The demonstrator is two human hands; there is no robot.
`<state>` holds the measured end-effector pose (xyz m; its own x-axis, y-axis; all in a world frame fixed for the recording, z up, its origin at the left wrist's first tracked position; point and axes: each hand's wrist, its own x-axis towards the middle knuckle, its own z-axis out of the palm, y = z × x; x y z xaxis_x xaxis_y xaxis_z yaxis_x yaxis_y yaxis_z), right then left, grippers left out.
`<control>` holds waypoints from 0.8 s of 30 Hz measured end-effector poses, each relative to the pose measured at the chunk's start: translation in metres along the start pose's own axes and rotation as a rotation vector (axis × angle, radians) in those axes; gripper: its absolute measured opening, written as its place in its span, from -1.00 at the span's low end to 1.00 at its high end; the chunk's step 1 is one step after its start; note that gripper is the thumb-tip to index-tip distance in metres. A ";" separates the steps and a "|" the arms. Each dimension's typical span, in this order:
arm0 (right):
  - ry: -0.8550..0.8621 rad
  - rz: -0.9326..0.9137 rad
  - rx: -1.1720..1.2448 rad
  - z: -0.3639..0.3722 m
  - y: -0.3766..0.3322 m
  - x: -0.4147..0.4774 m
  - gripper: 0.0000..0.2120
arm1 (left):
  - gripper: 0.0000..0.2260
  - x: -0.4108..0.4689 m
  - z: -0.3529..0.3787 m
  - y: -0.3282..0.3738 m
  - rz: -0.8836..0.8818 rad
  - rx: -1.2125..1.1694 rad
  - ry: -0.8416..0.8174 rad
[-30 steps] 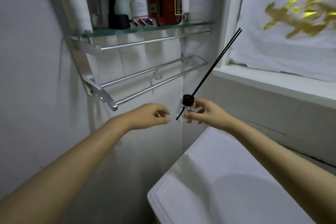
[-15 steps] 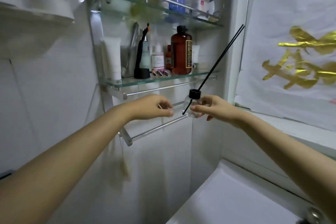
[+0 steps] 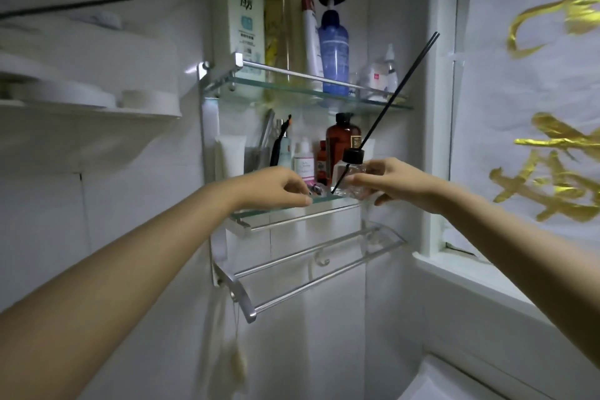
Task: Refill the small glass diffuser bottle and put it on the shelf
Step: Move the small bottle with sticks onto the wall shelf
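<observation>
My right hand [image 3: 394, 183] grips the small clear glass diffuser bottle [image 3: 349, 177] with its black cap. Black reed sticks [image 3: 397, 88] slant up to the right out of the cap. The bottle hangs at the right end of the lower glass shelf [image 3: 269, 213], just above its front edge. My left hand [image 3: 276, 187] hovers beside it at the shelf's front edge, fingers curled and pinched together, holding nothing that I can see.
The lower shelf carries a brown bottle [image 3: 341, 140], a white tube [image 3: 230, 156] and small bottles. An upper glass shelf [image 3: 308, 91] holds tall bottles. Towel rails [image 3: 308, 276] run below. A window sill [image 3: 470, 273] lies to the right, a white wall shelf [image 3: 91, 107] to the left.
Both hands have risen with the diffuser bottle from below the towel rails to the lower glass shelf. The view has tilted upward, showing the upper shelf.
</observation>
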<state>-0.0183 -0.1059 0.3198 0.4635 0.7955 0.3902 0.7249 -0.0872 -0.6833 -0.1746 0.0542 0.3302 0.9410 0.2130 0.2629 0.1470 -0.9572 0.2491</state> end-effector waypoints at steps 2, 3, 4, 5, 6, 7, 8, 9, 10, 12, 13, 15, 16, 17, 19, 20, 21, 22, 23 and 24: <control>0.008 0.002 -0.003 -0.004 -0.006 0.003 -0.59 | -0.69 0.000 -0.004 0.004 -0.004 -0.006 -0.005; 0.012 0.004 -0.002 -0.004 -0.006 0.005 -0.57 | -0.69 0.002 -0.004 0.004 -0.010 -0.012 -0.012; 0.009 0.009 -0.015 -0.005 -0.006 0.006 -0.56 | -0.69 0.002 -0.003 0.003 -0.016 -0.022 -0.015; 0.004 0.014 -0.022 -0.005 -0.008 0.004 -0.56 | -0.70 0.001 -0.002 0.004 -0.019 -0.021 -0.011; -0.005 0.008 -0.019 -0.006 -0.010 0.003 -0.58 | -0.71 0.000 -0.001 0.004 -0.007 -0.022 -0.022; -0.006 0.022 -0.016 -0.007 -0.011 0.003 -0.61 | -0.72 0.000 -0.002 0.004 -0.015 -0.024 -0.026; -0.012 0.018 -0.028 -0.010 -0.014 0.010 -0.62 | -0.72 0.003 -0.006 0.004 -0.015 -0.025 -0.034; -0.007 0.004 -0.010 -0.014 -0.026 0.012 -0.62 | -0.72 0.003 -0.015 0.009 -0.023 -0.023 -0.041; 0.016 0.021 0.013 -0.016 -0.022 0.013 -0.59 | -0.71 0.005 -0.012 0.007 -0.027 -0.043 -0.017; 0.066 -0.075 -0.034 -0.043 -0.073 0.048 -0.56 | -0.70 0.009 -0.072 0.010 -0.009 0.033 0.132; 0.063 -0.080 -0.046 -0.047 -0.081 0.050 -0.55 | -0.69 0.013 -0.078 0.007 -0.020 0.004 0.134; 0.028 -0.092 -0.056 -0.050 -0.092 0.056 -0.63 | -0.69 0.013 -0.081 0.009 -0.016 0.000 0.099; 0.016 -0.086 -0.049 -0.050 -0.092 0.057 -0.68 | -0.68 0.014 -0.079 0.009 -0.021 0.002 0.093; 0.021 -0.084 -0.048 -0.050 -0.094 0.057 -0.69 | -0.68 0.013 -0.077 0.010 -0.023 -0.002 0.089; 0.031 -0.087 -0.062 -0.051 -0.093 0.063 -0.59 | -0.67 0.015 -0.075 0.005 -0.015 -0.013 0.086; 0.043 -0.088 -0.078 -0.051 -0.096 0.064 -0.55 | -0.68 0.015 -0.076 0.005 -0.014 -0.012 0.089; 0.047 -0.089 -0.084 -0.053 -0.097 0.067 -0.53 | -0.68 0.015 -0.077 0.006 -0.013 -0.019 0.092; 0.054 -0.085 -0.091 -0.053 -0.100 0.069 -0.52 | -0.68 0.014 -0.078 0.006 -0.015 -0.013 0.095; 0.052 -0.082 -0.093 -0.052 -0.101 0.071 -0.50 | -0.68 0.014 -0.078 0.005 -0.015 -0.010 0.100; 0.049 -0.085 -0.090 -0.053 -0.103 0.073 -0.49 | -0.69 0.014 -0.081 0.005 -0.020 -0.007 0.101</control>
<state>-0.0327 -0.0706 0.4511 0.4213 0.7725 0.4751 0.8041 -0.0759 -0.5897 -0.1855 0.0682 0.4105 0.9023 0.2511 0.3505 0.1632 -0.9513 0.2615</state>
